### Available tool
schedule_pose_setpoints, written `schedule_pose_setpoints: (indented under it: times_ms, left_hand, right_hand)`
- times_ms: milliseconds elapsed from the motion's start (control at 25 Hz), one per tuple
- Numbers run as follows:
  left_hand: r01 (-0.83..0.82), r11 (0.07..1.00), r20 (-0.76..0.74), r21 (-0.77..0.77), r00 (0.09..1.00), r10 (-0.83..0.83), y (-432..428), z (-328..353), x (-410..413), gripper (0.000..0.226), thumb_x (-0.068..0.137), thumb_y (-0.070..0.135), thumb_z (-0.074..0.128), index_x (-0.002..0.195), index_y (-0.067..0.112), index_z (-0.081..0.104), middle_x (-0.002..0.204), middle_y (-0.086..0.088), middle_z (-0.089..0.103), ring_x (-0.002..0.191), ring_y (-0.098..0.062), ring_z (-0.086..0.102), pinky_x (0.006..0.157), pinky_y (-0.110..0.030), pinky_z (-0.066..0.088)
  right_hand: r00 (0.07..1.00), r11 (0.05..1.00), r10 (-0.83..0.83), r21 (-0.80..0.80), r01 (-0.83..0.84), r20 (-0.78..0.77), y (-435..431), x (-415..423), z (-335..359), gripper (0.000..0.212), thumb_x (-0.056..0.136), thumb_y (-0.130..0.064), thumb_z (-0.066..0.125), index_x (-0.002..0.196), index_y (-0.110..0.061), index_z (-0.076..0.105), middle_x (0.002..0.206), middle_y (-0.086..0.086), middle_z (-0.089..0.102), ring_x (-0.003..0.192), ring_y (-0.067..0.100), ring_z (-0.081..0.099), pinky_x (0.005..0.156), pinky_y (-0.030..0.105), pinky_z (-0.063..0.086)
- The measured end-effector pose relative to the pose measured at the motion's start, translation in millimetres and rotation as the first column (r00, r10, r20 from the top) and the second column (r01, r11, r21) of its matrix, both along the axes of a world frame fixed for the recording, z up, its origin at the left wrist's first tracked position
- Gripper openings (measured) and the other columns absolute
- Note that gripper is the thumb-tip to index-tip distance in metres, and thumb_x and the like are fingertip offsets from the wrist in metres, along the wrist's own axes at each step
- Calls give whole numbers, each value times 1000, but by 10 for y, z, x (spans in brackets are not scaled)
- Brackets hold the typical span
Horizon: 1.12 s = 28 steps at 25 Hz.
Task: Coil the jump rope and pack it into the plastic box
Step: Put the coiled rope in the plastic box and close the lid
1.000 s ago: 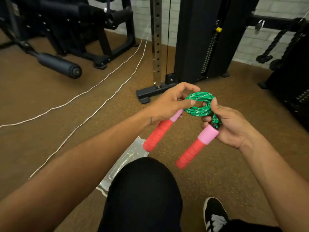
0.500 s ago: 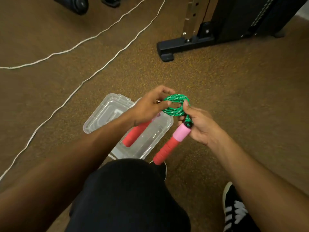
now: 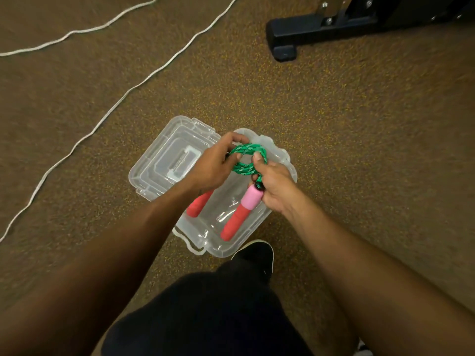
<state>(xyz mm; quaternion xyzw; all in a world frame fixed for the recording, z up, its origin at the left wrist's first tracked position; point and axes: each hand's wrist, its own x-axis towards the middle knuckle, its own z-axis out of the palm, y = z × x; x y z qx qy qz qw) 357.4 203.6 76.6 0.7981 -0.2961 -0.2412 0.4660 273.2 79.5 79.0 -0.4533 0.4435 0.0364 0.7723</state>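
Note:
The jump rope's green cord (image 3: 247, 153) is wound into a small coil, held between both hands over the clear plastic box (image 3: 253, 228). My left hand (image 3: 213, 167) grips the coil's left side and one red handle (image 3: 198, 204), which pokes out below the palm. My right hand (image 3: 273, 185) pinches the coil's right side and holds the other handle (image 3: 237, 217), pink at the top and red below, slanting down over the open box. The box's hinged lid (image 3: 169, 159) lies open flat to the left.
Two white cords (image 3: 120, 102) snake across the brown speckled floor at the left. A black machine foot (image 3: 285, 34) sits at the top right. My knee in black fabric (image 3: 205, 314) and a black shoe (image 3: 257, 254) are just below the box.
The view has tilted down from the gym equipment to the floor. Both hands have carried the coiled rope down and over the open box.

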Motion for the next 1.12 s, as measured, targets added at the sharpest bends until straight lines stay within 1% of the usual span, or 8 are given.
schedule_pose_setpoints:
  times_ms: [240,360,520,640,760,840,960,1120]
  left_hand:
    - [134,943,119,305,977,-177,-185,-465,91,39,92,5,49,130,14,46,106,-8,64,93,-32,61,73,-38,45]
    - [218,827,105,518,943,-314,-272,-677,104,50,86,15,62,132,15,42,108,-19,65,95,-38,63,74,-39,45]
    - [201,794,70,574,954,-292,-348,-966,51,41,86,21,62,123,17,44,113,-18,63,98,-38,63,77,-37,44]
    - [117,768,136,630,957,-258,-359,-1118,-12,49,79,20,70,120,20,45,114,-15,58,100,-36,60,80,-44,50]
    - [75,772,199,631,947,-254,-353,-1067,-59,58,76,26,71,127,21,45,122,-13,56,106,-35,59,83,-43,50]
    - [55,786,241,616,937,-254,-321,-897,-77,61,78,30,70,132,17,46,128,-13,54,110,-34,57,86,-42,48]
    - [7,710,333,704,880,-339,-237,-609,-196,47,87,35,58,130,19,50,127,-8,56,113,-30,53,87,-39,44]
    - [88,513,244,854,804,-543,-161,-582,-313,45,98,37,34,135,17,50,136,-6,54,122,-32,45,90,-42,39]
  right_hand:
    - [952,996,15,-77,-40,-306,12,254,-574,34,103,-34,48,126,-10,54,115,20,64,105,36,65,90,50,55]
    - [924,998,-10,-55,-12,-383,17,347,-816,26,106,-21,42,120,-5,56,109,20,64,102,37,66,92,53,55]
    - [887,999,-47,-33,36,-460,-28,415,-1184,23,102,-6,42,86,0,59,88,19,64,72,30,61,65,40,54]
    - [854,998,52,-9,-66,-517,-61,500,-1390,14,91,-11,55,91,-2,66,106,19,71,93,35,68,86,49,57]
    - [807,929,217,-137,-343,-549,-19,487,-788,15,92,-12,56,98,-3,65,103,16,69,90,32,67,83,41,57]
    - [671,684,398,-284,-672,-626,-39,427,-542,18,94,-7,52,106,-2,65,103,15,66,89,30,65,73,35,52]
    - [341,25,489,-378,-926,-803,9,383,-343,28,97,-7,48,120,-1,64,123,15,65,116,32,60,86,38,49]
    - [116,-240,518,-274,-931,-847,12,437,-419,34,99,-12,46,127,-1,61,136,19,59,125,36,56,99,39,46]
